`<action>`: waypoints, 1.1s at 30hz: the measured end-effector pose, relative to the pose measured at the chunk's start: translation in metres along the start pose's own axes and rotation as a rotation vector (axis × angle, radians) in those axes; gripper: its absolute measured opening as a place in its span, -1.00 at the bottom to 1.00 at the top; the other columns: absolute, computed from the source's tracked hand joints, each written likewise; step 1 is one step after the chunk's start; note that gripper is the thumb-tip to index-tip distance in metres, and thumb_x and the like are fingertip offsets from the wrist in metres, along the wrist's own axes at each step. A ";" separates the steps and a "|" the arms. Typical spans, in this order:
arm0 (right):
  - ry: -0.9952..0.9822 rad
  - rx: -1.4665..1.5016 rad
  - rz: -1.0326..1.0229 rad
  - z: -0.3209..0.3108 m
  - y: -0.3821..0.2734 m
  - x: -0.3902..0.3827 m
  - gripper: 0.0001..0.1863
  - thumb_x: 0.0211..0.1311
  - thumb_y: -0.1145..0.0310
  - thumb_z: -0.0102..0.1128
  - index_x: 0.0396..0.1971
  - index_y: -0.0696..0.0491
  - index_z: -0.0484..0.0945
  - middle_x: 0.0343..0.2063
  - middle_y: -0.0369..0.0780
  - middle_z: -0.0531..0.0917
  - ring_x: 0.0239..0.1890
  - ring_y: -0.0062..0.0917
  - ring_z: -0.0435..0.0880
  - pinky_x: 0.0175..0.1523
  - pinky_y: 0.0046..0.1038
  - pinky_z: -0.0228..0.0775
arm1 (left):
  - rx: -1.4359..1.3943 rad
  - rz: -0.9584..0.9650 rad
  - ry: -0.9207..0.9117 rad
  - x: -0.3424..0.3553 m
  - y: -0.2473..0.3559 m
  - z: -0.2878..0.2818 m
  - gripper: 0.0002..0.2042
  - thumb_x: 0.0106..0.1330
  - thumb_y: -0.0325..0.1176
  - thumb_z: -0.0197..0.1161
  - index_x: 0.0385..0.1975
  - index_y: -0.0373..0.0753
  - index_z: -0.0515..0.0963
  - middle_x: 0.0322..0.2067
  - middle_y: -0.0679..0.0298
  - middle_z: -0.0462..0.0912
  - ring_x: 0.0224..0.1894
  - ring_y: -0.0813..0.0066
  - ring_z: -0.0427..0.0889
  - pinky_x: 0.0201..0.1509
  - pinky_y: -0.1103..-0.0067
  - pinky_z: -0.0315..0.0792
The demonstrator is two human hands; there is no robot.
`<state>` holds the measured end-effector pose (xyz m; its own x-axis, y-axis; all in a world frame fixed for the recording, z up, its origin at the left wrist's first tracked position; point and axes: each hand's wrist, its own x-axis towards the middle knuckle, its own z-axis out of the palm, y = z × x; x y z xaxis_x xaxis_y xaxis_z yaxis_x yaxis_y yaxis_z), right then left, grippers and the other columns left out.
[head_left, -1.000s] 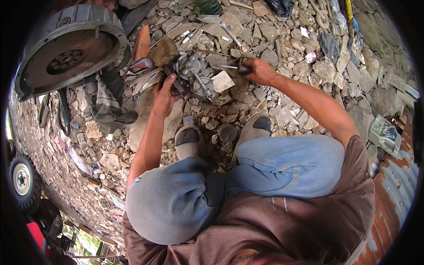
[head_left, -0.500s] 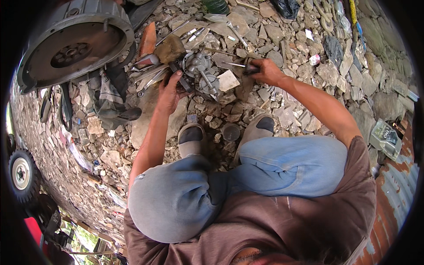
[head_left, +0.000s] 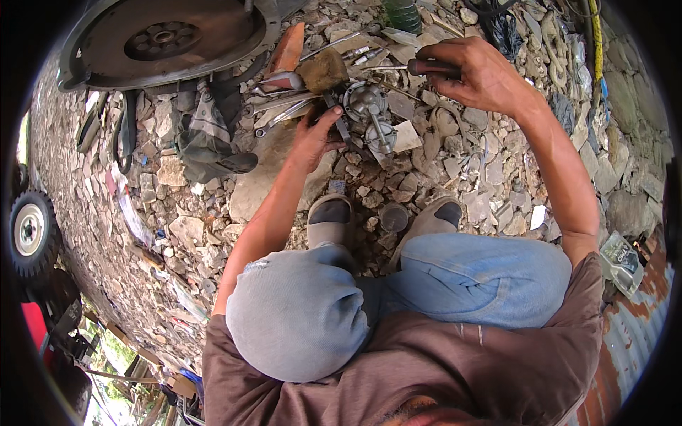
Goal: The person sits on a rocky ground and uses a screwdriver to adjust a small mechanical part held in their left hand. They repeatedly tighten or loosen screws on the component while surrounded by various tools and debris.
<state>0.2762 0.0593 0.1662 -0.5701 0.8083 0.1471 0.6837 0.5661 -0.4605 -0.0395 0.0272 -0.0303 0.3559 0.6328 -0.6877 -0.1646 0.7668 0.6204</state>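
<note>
My left hand point(head_left: 318, 135) is closed around the dark edge of a grey cast-metal engine part point(head_left: 369, 103), which has two round housings and rests low over the stones. In my right hand point(head_left: 477, 72) is a screwdriver point(head_left: 435, 67), gripped by its dark handle. Its thin shaft points left, in the air beyond the metal part, and the tip appears close to two small spark-plug-like pieces point(head_left: 361, 54). Beside the left hand lie a brown block point(head_left: 322, 69) and several wrenches point(head_left: 284, 116). A pale square piece point(head_left: 407, 136) sits right of the metal part.
A large round metal housing point(head_left: 85, 69) stands at the far left, with dark cloth point(head_left: 206, 153) below it. Rubble covers the ground. A small round container point(head_left: 393, 217) is between my shoes. A clear plastic bottle point(head_left: 622, 263) and rusty corrugated sheet point(head_left: 636, 326) are at the right.
My right hand has lifted and moved farther away, carrying the screwdriver from beside the metal part. My left hand keeps its grip. The whole view has shifted slightly.
</note>
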 end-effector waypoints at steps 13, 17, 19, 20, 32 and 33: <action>-0.303 -0.321 0.137 -0.012 -0.047 0.061 -0.77 -0.04 0.34 0.34 -0.53 0.23 0.63 -0.49 0.06 0.68 -0.30 0.02 0.71 -0.18 -0.06 0.56 | 0.029 0.040 0.002 -0.002 0.001 0.004 -0.29 0.30 -0.07 0.45 0.35 -0.25 0.30 -0.03 0.18 0.65 -0.13 0.26 0.76 -0.07 0.19 0.73; -0.267 -0.346 0.064 -0.008 -0.043 0.061 -0.78 0.04 0.32 0.32 -0.53 0.20 0.64 -0.55 0.02 0.64 -0.33 -0.02 0.69 -0.19 -0.07 0.53 | 0.036 0.038 0.000 -0.002 0.002 0.006 -0.28 0.29 -0.06 0.46 0.34 -0.26 0.31 -0.05 0.18 0.66 -0.14 0.26 0.76 -0.09 0.22 0.73; -0.244 -0.355 0.033 -0.006 -0.041 0.061 -0.78 0.08 0.31 0.31 -0.53 0.19 0.63 -0.58 0.01 0.63 -0.34 -0.02 0.68 -0.19 -0.07 0.51 | 0.036 0.044 0.002 -0.002 0.002 0.006 -0.28 0.29 -0.06 0.46 0.34 -0.26 0.31 -0.05 0.18 0.66 -0.15 0.26 0.76 -0.10 0.23 0.73; -0.250 -0.355 0.044 -0.005 -0.042 0.063 -0.78 0.07 0.31 0.31 -0.54 0.19 0.63 -0.57 0.02 0.63 -0.34 -0.02 0.67 -0.18 -0.07 0.51 | 0.037 0.046 0.004 -0.002 0.002 0.006 -0.28 0.29 -0.06 0.46 0.34 -0.26 0.31 -0.06 0.18 0.66 -0.15 0.27 0.76 -0.10 0.23 0.73; -0.344 -0.422 0.081 0.011 -0.079 0.090 -0.80 -0.08 0.43 0.27 -0.43 0.19 0.74 -0.38 0.03 0.75 -0.27 -0.09 0.79 -0.17 -0.11 0.67 | 0.005 0.039 0.025 -0.005 0.004 0.009 -0.33 0.26 -0.06 0.49 0.26 -0.28 0.37 -0.09 0.16 0.68 -0.18 0.28 0.76 -0.13 0.23 0.72; -0.327 -0.430 0.070 0.014 -0.079 0.090 -0.80 -0.06 0.43 0.28 -0.42 0.18 0.74 -0.37 0.02 0.76 -0.28 -0.12 0.80 -0.17 -0.13 0.67 | 0.010 0.040 0.027 -0.005 0.003 0.009 -0.33 0.26 -0.06 0.49 0.25 -0.28 0.37 -0.09 0.16 0.68 -0.18 0.28 0.76 -0.14 0.23 0.72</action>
<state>0.1646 0.0855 0.2033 -0.5812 0.7929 -0.1829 0.8110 0.5830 -0.0495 -0.0340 0.0252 -0.0216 0.3238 0.6659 -0.6721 -0.1693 0.7397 0.6512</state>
